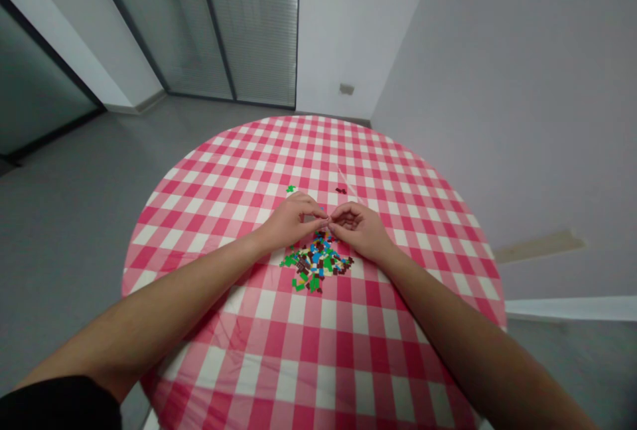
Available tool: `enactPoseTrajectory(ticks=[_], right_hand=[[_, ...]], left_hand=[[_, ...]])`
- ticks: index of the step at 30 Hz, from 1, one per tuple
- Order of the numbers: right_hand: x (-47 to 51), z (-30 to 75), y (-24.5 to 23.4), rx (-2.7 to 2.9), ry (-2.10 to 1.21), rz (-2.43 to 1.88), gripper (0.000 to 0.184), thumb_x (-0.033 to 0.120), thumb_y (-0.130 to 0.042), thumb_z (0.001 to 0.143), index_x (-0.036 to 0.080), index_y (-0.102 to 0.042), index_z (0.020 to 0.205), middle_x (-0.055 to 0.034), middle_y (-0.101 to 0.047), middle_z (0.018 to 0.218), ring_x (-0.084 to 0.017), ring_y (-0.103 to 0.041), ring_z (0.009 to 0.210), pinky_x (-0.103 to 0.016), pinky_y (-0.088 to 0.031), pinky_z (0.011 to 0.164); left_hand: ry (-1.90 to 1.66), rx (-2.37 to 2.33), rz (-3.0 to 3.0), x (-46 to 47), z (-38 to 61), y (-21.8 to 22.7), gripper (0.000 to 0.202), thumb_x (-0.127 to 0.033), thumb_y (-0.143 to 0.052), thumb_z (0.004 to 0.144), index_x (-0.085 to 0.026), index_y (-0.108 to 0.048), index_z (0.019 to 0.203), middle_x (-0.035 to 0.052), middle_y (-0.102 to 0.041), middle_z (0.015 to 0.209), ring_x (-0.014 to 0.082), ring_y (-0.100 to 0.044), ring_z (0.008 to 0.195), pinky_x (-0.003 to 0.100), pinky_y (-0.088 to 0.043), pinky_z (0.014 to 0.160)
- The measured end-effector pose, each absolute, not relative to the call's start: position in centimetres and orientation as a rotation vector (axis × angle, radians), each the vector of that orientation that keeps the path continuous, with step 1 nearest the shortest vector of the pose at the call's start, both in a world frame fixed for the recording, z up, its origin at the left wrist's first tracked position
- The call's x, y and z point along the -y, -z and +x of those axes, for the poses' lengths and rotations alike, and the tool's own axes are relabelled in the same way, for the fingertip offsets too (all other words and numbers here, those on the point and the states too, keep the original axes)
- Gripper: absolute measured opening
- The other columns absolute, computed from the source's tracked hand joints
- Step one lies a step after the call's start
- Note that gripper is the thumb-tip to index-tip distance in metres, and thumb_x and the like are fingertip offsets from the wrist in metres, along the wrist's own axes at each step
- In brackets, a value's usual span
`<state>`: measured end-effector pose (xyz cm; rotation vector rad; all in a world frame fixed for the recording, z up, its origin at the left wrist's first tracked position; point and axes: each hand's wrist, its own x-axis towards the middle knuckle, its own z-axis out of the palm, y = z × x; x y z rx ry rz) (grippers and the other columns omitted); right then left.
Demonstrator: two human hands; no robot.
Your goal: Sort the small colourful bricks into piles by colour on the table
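Note:
A pile of small coloured pieces, green, blue, brown and white, lies in the middle of a round table with a red-and-white checked cloth. Just beyond the pile my left hand and my right hand meet fingertip to fingertip. Both hands are closed in a pinch at the meeting point. Whatever sits between the fingertips is too small to make out.
A lone green piece and a small dark piece lie on the cloth beyond the hands. Grey floor surrounds the table, a grey wall stands close on the right, and glass doors with blinds are at the back.

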<state>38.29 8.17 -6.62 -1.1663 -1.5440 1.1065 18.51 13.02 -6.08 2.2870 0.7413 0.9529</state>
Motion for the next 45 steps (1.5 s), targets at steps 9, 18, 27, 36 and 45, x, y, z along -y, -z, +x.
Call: enactPoseTrajectory(ticks=[9,18,27,36,45], right_hand=[[-8.41,38.37,6.89,1.513,-1.069,-1.1,0.034,0.042,-0.081,0.068,0.021,-0.056,0.08,-0.0023,-0.065,0.076,-0.015,-0.062,0.068,-0.029,-0.052,0.062],[-8.46,38.48,7.17,1.511,-1.063,-1.101,0.031,0.038,-0.081,0.069,0.02,-0.058,0.079,-0.0024,-0.066,0.076,-0.015,-0.061,0.065,-0.029,-0.051,0.061],[-8.47,38.57,6.89,1.539,-1.039,-1.106,0.029,0.039,-0.08,0.071,0.02,-0.06,0.08,-0.0037,-0.067,0.079,-0.016,-0.062,0.068,-0.031,-0.052,0.063],[-8.67,38.86,7.32,1.508,-1.132,-1.093,0.029,0.037,-0.081,0.07,0.019,-0.063,0.082,-0.0042,-0.069,0.081,-0.016,-0.066,0.073,-0.033,-0.055,0.069],[-8.66,38.78,7.08,1.409,-1.266,-1.067,0.029,0.034,-0.084,0.066,0.02,-0.061,0.077,-0.0029,-0.072,0.078,-0.016,-0.07,0.074,-0.031,-0.058,0.071]], left_hand=[[-0.964,-0.717,2.366,-13.58,18.37,6.7,0.005,-0.025,-0.071,0.085,-0.023,-0.075,0.087,0.0021,-0.072,0.083,0.0176,-0.062,0.082,0.036,-0.046,0.082],[-0.957,-0.683,2.361,-13.53,18.44,6.73,0.004,-0.024,-0.07,0.085,-0.023,-0.074,0.085,0.0019,-0.071,0.081,0.0172,-0.061,0.081,0.035,-0.045,0.081],[-0.967,-0.681,2.338,-13.36,18.43,6.52,0.007,-0.026,-0.07,0.084,-0.022,-0.073,0.08,0.0023,-0.07,0.079,0.0165,-0.06,0.078,0.035,-0.045,0.079],[-0.953,-0.674,2.316,-13.44,18.43,6.63,0.008,-0.029,-0.071,0.085,-0.022,-0.074,0.082,0.0024,-0.071,0.079,0.0165,-0.061,0.08,0.034,-0.045,0.079],[-0.947,-0.64,2.328,-13.48,18.35,6.75,0.009,-0.028,-0.07,0.086,-0.024,-0.077,0.088,0.0035,-0.071,0.082,0.0168,-0.061,0.082,0.034,-0.047,0.079]])
